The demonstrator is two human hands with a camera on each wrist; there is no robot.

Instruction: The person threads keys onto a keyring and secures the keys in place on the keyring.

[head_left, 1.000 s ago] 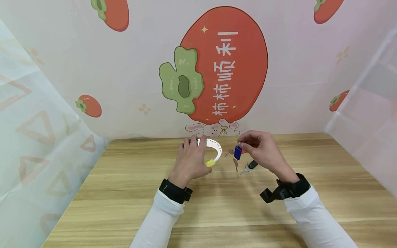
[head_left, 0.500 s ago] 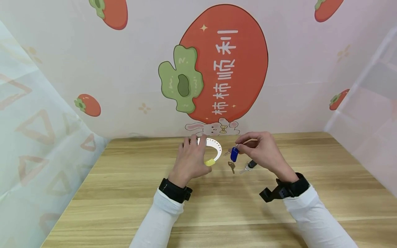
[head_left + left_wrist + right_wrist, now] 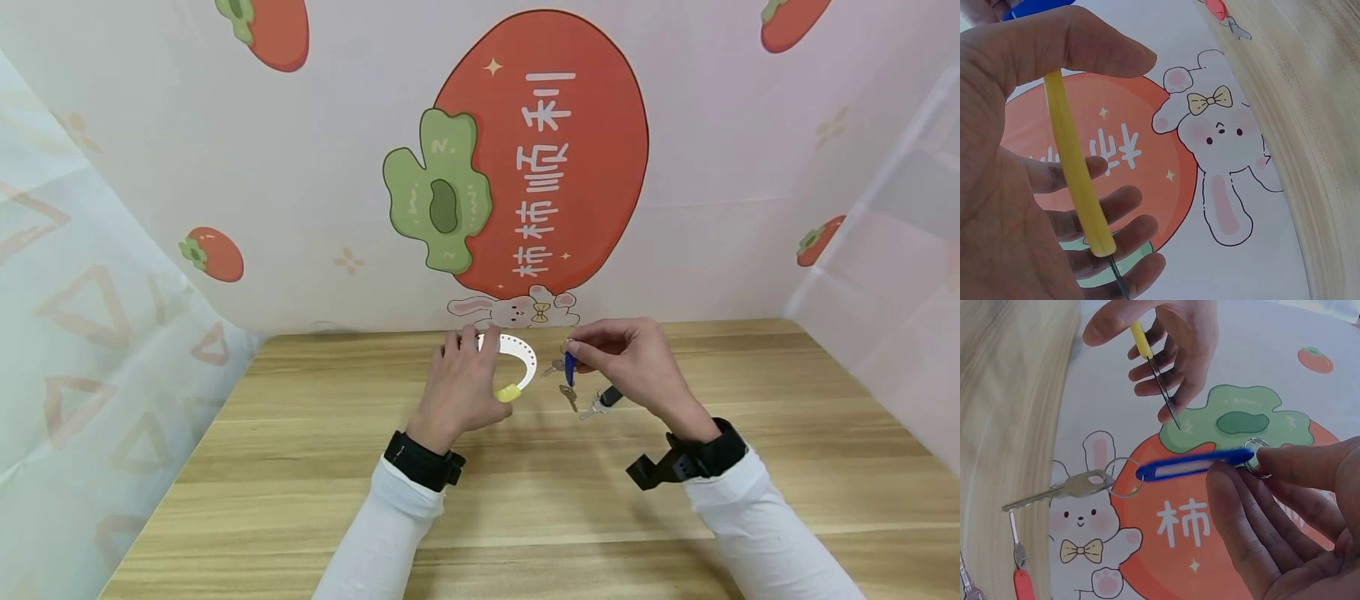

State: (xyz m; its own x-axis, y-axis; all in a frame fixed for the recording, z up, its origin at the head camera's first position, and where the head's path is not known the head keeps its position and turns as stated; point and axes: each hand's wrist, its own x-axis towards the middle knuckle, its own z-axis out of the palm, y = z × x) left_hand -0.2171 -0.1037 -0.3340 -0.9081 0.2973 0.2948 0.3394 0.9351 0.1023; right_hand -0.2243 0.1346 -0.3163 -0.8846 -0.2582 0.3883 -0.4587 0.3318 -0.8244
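Observation:
My left hand [image 3: 463, 385] holds a white, flat, curved ring [image 3: 525, 354] with a row of small dots and a yellow section [image 3: 1079, 162]. In the left wrist view the yellow section runs between thumb and palm, with the fingers curled beyond it. My right hand [image 3: 630, 358] pinches the metal split ring [image 3: 1257, 457] at one end of a blue key tag [image 3: 1191, 464], above the table. A brass-coloured key [image 3: 1063, 490] dangles from the tag's other end by a second ring [image 3: 1124, 477]. Part of the white ring is hidden behind my left hand.
On the wooden table [image 3: 525, 500] lies a black key tag [image 3: 611, 396] with a silver key [image 3: 591, 410]. Beyond it is another key [image 3: 552, 367] with a red tag [image 3: 1023, 585]. A printed white backdrop [image 3: 322, 167] stands along the back edge.
The blue tag and its key have swung and turned edge-on, with the right fingers shifting slightly left. The left hand and the white ring keep their place.

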